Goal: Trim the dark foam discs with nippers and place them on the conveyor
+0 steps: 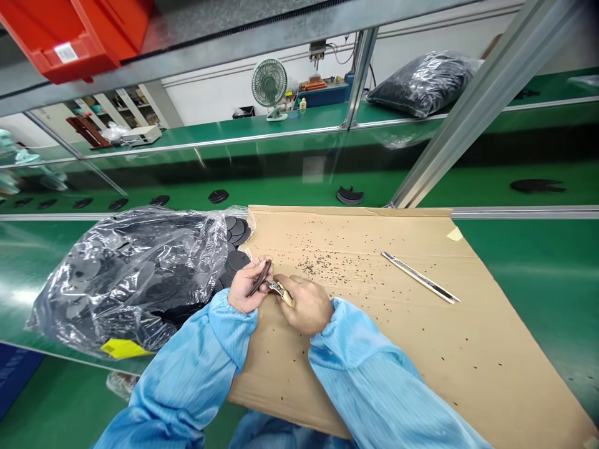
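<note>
Left hand (244, 288) pinches dark disc (260, 278) edge-up for access — right hand (305, 305), fingers closed round small cutter (279, 290), meets it over cardboard sheet's (421, 349) near-left edge.

Left hand (244, 288) grips dark disc (260, 278); right hand (306, 305) holds cutter (277, 288) against it.

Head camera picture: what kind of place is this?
Probably a factory assembly line: a long green conveyor belt carrying black discs, a clear bag of black discs, and a worker's blue sleeves.
</note>
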Motion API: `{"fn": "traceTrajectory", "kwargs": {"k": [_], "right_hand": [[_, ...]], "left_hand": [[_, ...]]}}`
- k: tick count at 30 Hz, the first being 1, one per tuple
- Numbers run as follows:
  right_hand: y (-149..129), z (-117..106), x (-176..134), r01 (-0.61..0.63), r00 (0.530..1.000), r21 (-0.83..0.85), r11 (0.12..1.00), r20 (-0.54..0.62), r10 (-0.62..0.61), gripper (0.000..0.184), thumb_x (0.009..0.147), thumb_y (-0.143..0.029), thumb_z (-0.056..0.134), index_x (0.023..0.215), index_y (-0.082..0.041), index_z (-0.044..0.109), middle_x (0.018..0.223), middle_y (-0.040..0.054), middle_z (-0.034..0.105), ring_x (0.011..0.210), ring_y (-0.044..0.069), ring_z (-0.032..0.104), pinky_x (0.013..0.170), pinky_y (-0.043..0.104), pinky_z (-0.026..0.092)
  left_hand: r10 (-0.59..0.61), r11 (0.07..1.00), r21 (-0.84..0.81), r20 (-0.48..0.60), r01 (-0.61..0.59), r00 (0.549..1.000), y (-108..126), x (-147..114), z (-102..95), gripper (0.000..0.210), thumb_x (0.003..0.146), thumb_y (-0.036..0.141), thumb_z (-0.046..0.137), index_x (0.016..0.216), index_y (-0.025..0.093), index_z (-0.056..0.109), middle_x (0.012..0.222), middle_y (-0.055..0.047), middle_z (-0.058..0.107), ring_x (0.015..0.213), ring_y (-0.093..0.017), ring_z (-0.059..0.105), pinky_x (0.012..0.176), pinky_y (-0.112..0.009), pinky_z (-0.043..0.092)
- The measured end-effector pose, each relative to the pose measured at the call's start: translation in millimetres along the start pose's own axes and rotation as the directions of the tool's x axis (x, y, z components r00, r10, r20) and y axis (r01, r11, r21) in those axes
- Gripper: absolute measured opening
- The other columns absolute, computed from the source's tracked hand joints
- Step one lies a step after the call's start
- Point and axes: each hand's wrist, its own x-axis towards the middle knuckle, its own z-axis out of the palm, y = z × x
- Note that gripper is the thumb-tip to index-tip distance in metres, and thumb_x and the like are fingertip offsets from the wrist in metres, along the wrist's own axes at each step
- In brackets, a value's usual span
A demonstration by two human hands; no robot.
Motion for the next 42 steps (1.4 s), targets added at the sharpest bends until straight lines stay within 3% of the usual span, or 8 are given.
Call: {"fn": "traceTrajectory", "kwargs": {"k": [15, 22, 30, 33, 36, 40, 42], "right_hand": [[-2, -6, 0, -0.016, 0.994, -0.029, 0.999, 0.105, 0.019, 0.04, 0.081, -0.026, 0.046, 0.12, -0.025, 0.053, 0.099, 0.0045, 0.065, 0.087, 0.022, 0.061, 0.07, 0.028, 0.041], [-7, -10, 0, -0.042, 0.993, -0.1, 0.994, 0.107, 0.052, 0.04, 0.078, -0.022, 0.048, 0.117, -0.026, 0.055, 0.095, 0.0048, 0.067, 0.081, 0.023, 0.063, 0.064, 0.029, 0.041], [-7, -9, 1, -0.062, 0.987, -0.07, 0.996, 0.141, 0.071, 0.04, 0.078, -0.018, 0.05, 0.117, -0.027, 0.055, 0.097, 0.0053, 0.068, 0.08, 0.022, 0.064, 0.064, 0.029, 0.042], [-3, -3, 0, -0.068, 0.995, -0.011, 0.998, 0.07, 0.068, 0.039, 0.079, -0.018, 0.05, 0.117, -0.026, 0.056, 0.099, 0.0049, 0.067, 0.082, 0.022, 0.063, 0.066, 0.028, 0.043], [2, 1, 1, -0.091, 0.991, 0.113, 0.989, -0.087, 0.101, 0.037, 0.08, -0.017, 0.048, 0.115, -0.024, 0.056, 0.101, 0.0045, 0.067, 0.087, 0.021, 0.063, 0.072, 0.028, 0.045], [11, 1, 2, -0.114, 0.898, 0.267, 0.957, -0.385, 0.214, 0.03, 0.081, -0.023, 0.048, 0.109, -0.021, 0.06, 0.102, 0.0057, 0.067, 0.092, 0.021, 0.061, 0.081, 0.031, 0.047], [16, 1, 3, -0.107, 0.846, 0.312, 0.944, -0.47, 0.252, 0.029, 0.081, -0.026, 0.049, 0.107, -0.02, 0.06, 0.102, 0.0071, 0.067, 0.094, 0.022, 0.061, 0.084, 0.033, 0.047]], "left_hand": [[0.025, 0.997, 0.078, -0.074, -0.019, 0.997, -3, 1, 2.6, 0.029, 0.063, 0.025, 0.074, 0.086, 0.014, 0.059, 0.061, 0.001, 0.053, 0.041, -0.006, 0.04, 0.033, -0.015, 0.025], [0.03, 0.998, 0.066, -0.089, -0.024, 0.996, -4, 2, 1.7, 0.026, 0.064, 0.021, 0.072, 0.085, 0.013, 0.059, 0.06, 0.0, 0.052, 0.043, -0.007, 0.04, 0.033, -0.015, 0.024], [0.017, 0.998, 0.058, -0.098, -0.011, 0.995, -5, 3, 1.4, 0.022, 0.067, 0.019, 0.071, 0.086, 0.013, 0.059, 0.062, 0.0, 0.051, 0.043, -0.007, 0.04, 0.034, -0.016, 0.024], [0.03, 0.999, 0.042, -0.096, -0.026, 0.995, -5, 4, 3.0, 0.023, 0.068, 0.021, 0.071, 0.087, 0.013, 0.059, 0.064, 0.001, 0.052, 0.042, -0.006, 0.04, 0.035, -0.016, 0.026], [0.069, 0.998, 0.008, -0.089, -0.069, 0.994, -5, 5, 4.7, 0.026, 0.068, 0.021, 0.072, 0.09, 0.014, 0.059, 0.066, 0.001, 0.054, 0.042, -0.005, 0.041, 0.037, -0.017, 0.03], [0.12, 0.993, 0.012, -0.122, -0.12, 0.985, -6, 6, 5.4, 0.039, 0.067, 0.02, 0.076, 0.101, 0.016, 0.058, 0.074, 0.0, 0.06, 0.052, -0.009, 0.054, 0.044, -0.018, 0.04], [0.136, 0.991, 0.025, -0.096, -0.134, 0.986, -7, 7, 4.9, 0.042, 0.067, 0.018, 0.076, 0.104, 0.015, 0.057, 0.078, -0.003, 0.063, 0.061, -0.012, 0.06, 0.052, -0.022, 0.047]]}}
